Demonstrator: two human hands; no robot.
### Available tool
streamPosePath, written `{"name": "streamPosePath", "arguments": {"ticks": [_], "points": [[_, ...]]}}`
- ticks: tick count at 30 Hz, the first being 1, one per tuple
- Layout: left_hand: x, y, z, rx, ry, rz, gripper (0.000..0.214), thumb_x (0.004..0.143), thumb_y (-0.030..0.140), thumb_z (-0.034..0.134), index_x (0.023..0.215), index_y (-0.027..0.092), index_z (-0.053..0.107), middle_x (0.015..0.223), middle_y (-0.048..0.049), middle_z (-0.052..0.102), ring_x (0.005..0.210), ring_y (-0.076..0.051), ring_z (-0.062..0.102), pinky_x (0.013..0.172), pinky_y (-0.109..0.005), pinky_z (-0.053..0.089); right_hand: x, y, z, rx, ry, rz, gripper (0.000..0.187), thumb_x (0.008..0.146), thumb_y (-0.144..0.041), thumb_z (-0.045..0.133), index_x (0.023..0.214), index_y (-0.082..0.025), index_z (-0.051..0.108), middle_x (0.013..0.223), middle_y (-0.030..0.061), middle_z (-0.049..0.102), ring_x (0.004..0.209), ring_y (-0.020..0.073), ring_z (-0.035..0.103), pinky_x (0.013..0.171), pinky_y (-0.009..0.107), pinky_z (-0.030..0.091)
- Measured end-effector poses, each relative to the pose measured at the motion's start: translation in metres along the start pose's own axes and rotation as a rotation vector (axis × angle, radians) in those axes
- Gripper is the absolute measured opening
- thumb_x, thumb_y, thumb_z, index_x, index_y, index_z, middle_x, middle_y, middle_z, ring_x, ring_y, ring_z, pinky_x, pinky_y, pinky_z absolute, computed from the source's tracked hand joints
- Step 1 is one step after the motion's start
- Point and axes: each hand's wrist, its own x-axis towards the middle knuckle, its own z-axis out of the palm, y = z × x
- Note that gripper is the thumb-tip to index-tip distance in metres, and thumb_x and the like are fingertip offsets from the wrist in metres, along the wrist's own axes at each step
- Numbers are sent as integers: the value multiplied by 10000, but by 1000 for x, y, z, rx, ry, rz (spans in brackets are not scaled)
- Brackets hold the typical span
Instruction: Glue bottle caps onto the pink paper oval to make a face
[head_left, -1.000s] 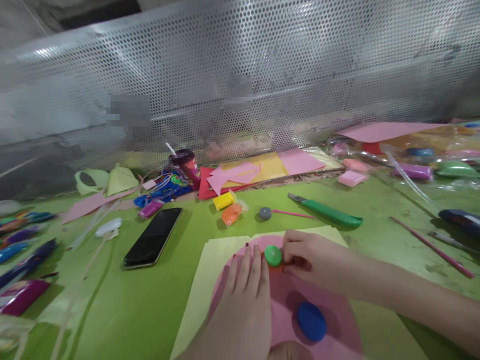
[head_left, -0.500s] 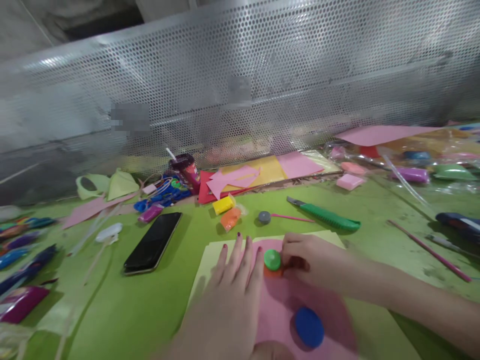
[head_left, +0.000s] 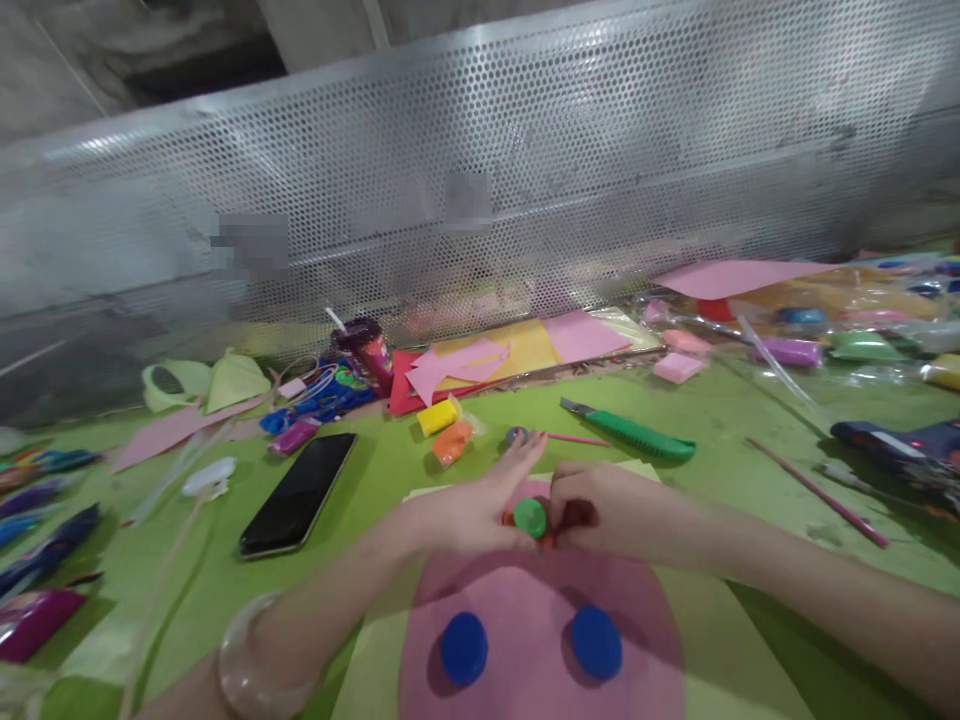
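A small green disc (head_left: 529, 518) lies on an orange piece (head_left: 548, 541) near the top of a rounded pink paper shape (head_left: 531, 620). My left hand (head_left: 484, 505) is at the disc's left side, fingers stretched forward, thumb near its lower edge. On the right side, my right hand (head_left: 604, 505) has its fingers curled in a pinch against the disc and orange piece; what its fingertips hold is hidden. Lower on the pink shape sit two blue discs, a left one (head_left: 464, 649) and a right one (head_left: 597, 643). Pale yellow paper (head_left: 739, 650) lies underneath.
A phone (head_left: 300, 495) lies to the left. Beyond my hands are a green utility knife (head_left: 637, 435) and yellow (head_left: 439, 416) and orange (head_left: 452, 443) packets. A cup with a straw (head_left: 366, 352) stands by the perforated metal panel (head_left: 525, 170). A pink stick (head_left: 817, 490) lies right.
My left hand has lifted from lying flat on the paper and swung in beside the green disc, uncovering the left blue disc. My right hand stays pinched at the disc's right side.
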Motion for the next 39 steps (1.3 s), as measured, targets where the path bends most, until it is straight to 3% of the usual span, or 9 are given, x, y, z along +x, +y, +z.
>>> {"name": "streamPosePath", "arguments": {"ticks": [3, 7, 14, 17, 23, 28, 34, 36, 39], "points": [[2, -2, 6, -3, 13, 1, 968, 781, 292, 591, 1461, 87, -68, 1531, -141, -136, 1404, -235, -123, 1149, -432, 78, 0, 0, 1, -2, 11, -14, 110, 721, -74, 636, 726, -170, 692, 797, 21, 622, 701, 134, 592, 608, 221, 421], [-1, -4, 7, -56, 45, -52, 949, 790, 303, 589, 1472, 134, -49, 1537, -103, -139, 1414, -229, -89, 1155, -387, 100, 1, 3, -1, 43, -26, 1, 54, 733, -141, 642, 734, -179, 681, 811, 17, 601, 698, 123, 573, 623, 220, 426], [-6, -10, 6, -211, 20, -54, 935, 816, 513, 550, 1475, 232, -50, 1539, -76, -139, 1422, -248, 7, 1148, -414, 145, 1, 3, -11, 140, -106, 85, 223, 660, -44, 519, 795, -175, 638, 779, 2, 636, 634, 111, 561, 541, 206, 409], [-5, -8, 14, -160, 90, -89, 923, 828, 557, 498, 1476, 194, -49, 1526, -81, -190, 1413, -247, -80, 1152, -431, 95, 2, 3, -13, 184, -140, 116, 245, 660, -46, 484, 823, -167, 620, 783, 18, 637, 638, 124, 556, 532, 219, 412], [-1, -1, 28, -38, 188, -72, 867, 869, 453, 460, 1469, 149, -86, 1532, -92, -167, 1400, -235, -143, 1147, -479, 58, 4, 7, -11, 236, -159, 112, 170, 709, -98, 496, 823, -170, 600, 809, 20, 630, 681, 136, 565, 569, 238, 425], [2, 0, 29, 9, 147, -41, 814, 888, 448, 414, 1473, 125, -50, 1541, -112, -110, 1405, -245, -121, 1144, -499, 53, 4, 8, -13, 247, -167, 94, 105, 766, -154, 506, 817, -172, 595, 776, 5, 620, 665, 124, 563, 556, 223, 407], [-8, 1, 16, -369, 110, -151, 761, 889, 608, 260, 1460, 264, -108, 1526, 14, -166, 1419, -206, -57, 1150, -454, 86, 3, 5, -7, 179, -91, 205, 162, 781, -334, 571, 817, -176, 583, 763, 19, 627, 638, 133, 537, 530, 238, 371], [-11, 2, 12, -486, 124, -178, 709, 901, 598, 228, 1458, 300, -94, 1533, 36, -119, 1423, -195, -2, 1149, -438, 112, 4, 4, 0, 128, -37, 251, 160, 727, -322, 624, 723, -195, 527, 687, -3, 594, 568, 120, 494, 486, 236, 329], [-13, 2, 10, -512, 111, -154, 703, 912, 572, 250, 1460, 288, -86, 1549, -9, 65, 1419, -194, 122, 1148, -432, 128, 8, 2, 11, 79, 30, 261, 201, 690, -198, 623, 623, -205, 433, 604, -25, 531, 525, 110, 436, 475, 243, 292]]}}
